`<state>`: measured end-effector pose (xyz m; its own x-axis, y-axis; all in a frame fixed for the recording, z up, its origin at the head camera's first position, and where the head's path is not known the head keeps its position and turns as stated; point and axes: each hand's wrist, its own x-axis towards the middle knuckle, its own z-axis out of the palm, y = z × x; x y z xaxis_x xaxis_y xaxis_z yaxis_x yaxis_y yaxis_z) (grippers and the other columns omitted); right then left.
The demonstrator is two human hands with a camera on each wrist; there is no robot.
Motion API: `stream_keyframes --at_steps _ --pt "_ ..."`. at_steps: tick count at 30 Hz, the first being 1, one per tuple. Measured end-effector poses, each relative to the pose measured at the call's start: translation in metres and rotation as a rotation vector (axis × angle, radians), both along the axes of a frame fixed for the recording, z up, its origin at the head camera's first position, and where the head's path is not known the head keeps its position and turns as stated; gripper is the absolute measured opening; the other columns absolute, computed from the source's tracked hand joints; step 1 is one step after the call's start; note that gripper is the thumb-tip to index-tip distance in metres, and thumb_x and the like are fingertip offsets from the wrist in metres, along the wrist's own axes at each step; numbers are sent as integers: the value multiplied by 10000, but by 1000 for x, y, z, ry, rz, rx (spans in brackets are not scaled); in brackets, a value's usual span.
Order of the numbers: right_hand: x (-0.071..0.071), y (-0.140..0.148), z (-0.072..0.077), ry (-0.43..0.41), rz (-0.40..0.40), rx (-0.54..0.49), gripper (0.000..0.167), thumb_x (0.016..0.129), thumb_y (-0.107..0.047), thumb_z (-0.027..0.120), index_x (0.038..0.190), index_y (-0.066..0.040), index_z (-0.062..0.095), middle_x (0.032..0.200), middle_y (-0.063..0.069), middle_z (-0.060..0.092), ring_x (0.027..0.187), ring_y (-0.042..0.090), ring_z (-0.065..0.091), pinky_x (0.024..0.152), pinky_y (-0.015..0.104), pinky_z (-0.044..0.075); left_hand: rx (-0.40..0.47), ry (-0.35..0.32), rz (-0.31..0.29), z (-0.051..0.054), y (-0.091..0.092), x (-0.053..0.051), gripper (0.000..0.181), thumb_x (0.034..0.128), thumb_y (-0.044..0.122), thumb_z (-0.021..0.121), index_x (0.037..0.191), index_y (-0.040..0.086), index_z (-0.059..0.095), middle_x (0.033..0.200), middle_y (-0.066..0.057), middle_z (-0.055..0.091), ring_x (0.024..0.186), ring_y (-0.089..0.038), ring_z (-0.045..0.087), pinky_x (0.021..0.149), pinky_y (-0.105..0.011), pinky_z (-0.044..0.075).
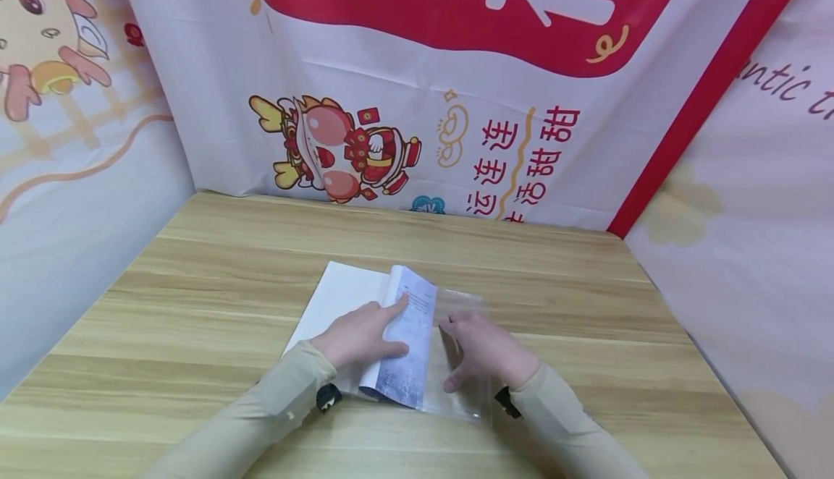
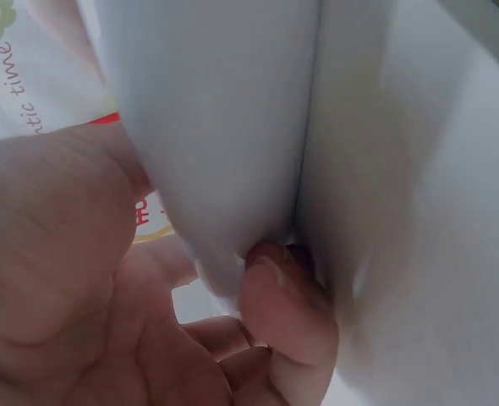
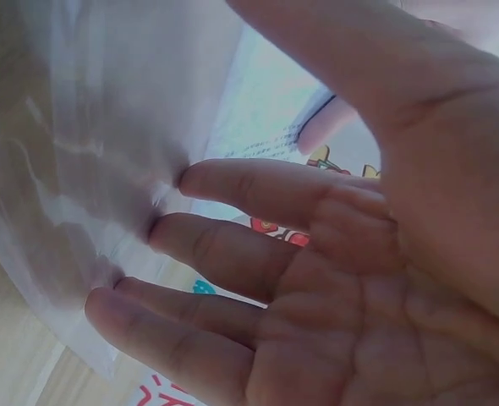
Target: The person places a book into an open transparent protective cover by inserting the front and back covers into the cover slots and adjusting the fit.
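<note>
Tabletop [image 1: 130,334] of pale wood grain, extending on both sides of the fingers. Upon it lies a book [image 1: 345,291], its white page to the left of the left index finger and reaching back beneath the wrist. Left hand [image 1: 361,334]: index finger and thumb spread apart over the printed face of a curved blue-grey cover [image 1: 417,327], the other fingers bent on its white inner side, so that the cover is held between; in the left wrist view one bent fingertip sits at the crease beside the white page. Small lines of text show just to the right of the left index fingertip. Clear plastic sheet [image 1: 464,401], projecting from the cover's right edge, between the left fingertips and the right palm. Right hand [image 1: 485,345]: thumb and index finger wide apart, the fingers nearly straight; in the right wrist view their tips touch the sheet. Beyond the left fingertips, a cartoon dragon [image 1: 345,146] on the white backdrop [image 1: 391,66]; beyond the right fingertips, red characters [image 1: 489,168] on the same cloth
</note>
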<state>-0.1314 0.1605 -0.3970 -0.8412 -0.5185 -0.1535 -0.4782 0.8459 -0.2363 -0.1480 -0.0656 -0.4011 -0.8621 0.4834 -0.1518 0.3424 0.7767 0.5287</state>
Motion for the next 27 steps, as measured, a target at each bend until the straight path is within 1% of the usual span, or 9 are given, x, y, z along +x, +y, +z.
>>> stream_keyframes --at_steps 4,8,12,15,18,20,22,25,27 --pt "0 0 0 -13 3 -4 921 559 -356 945 1325 -3 574 1297 210 566 1154 384 548 970 511 460 8 -3 -28 -1 0 -3 822 873 439 725 1536 132 349 1253 -221 575 1005 -232 567 848 -420 494" --pt "-1 0 0 -22 -8 -18 960 550 -347 949 1356 -7 555 1325 215 553 1175 387 540 988 515 445 51 0 -74 -3 -1 -7 649 988 422 571 1533 140 360 1150 -200 620 886 -200 570 809 -405 491" --pt "-1 0 0 -41 -33 -27 1006 548 -331 953 1385 20 521 1387 246 499 1234 408 498 1027 525 406 105 2 -110 -4 0 -11 486 1064 272 434 1523 123 379 1070 -209 639 788 -195 570 787 -401 490" --pt "-1 -1 0 -49 -39 -33 1008 549 -320 954 1385 33 516 1384 245 502 1238 405 496 1028 522 405 126 -10 -76 -3 0 -11 536 1051 238 469 1547 107 313 1182 -249 619 901 -245 622 843 -422 499" --pt "-1 -1 1 -58 -45 -39 993 560 -306 953 1384 36 516 1380 241 507 1240 402 494 1024 522 409 161 -57 6 -3 2 -10 717 1018 253 544 1574 51 138 1100 -226 652 863 -226 657 763 -386 537" --pt "-1 0 1 -60 -58 -64 943 573 -281 951 1356 40 537 1308 217 566 1176 367 542 987 502 447 195 -98 55 -3 2 -9 807 999 269 581 1571 27 66 973 -160 665 740 -180 656 649 -346 544" --pt "-2 0 1 -60 -70 -102 794 577 -246 951 1236 37 609 1139 168 638 1012 301 606 873 438 514 232 -136 78 -4 1 -9 841 988 281 600 1568 17 52 850 -69 643 632 -142 635 553 -316 530" --pt "-2 0 0 -49 -81 -153 552 574 -206 950 995 -22 645 875 53 622 755 180 566 663 332 517 262 -154 77 -4 -1 -8 801 980 288 614 1569 40 132 842 -49 647 617 -139 639 527 -314 533" --pt "-2 0 0 -38 -77 -163 479 566 -198 952 880 -63 616 792 24 583 677 147 515 586 299 476 263 -149 71 -4 -2 -8 798 975 288 622 1568 40 149 839 -49 648 616 -139 638 524 -315 534"
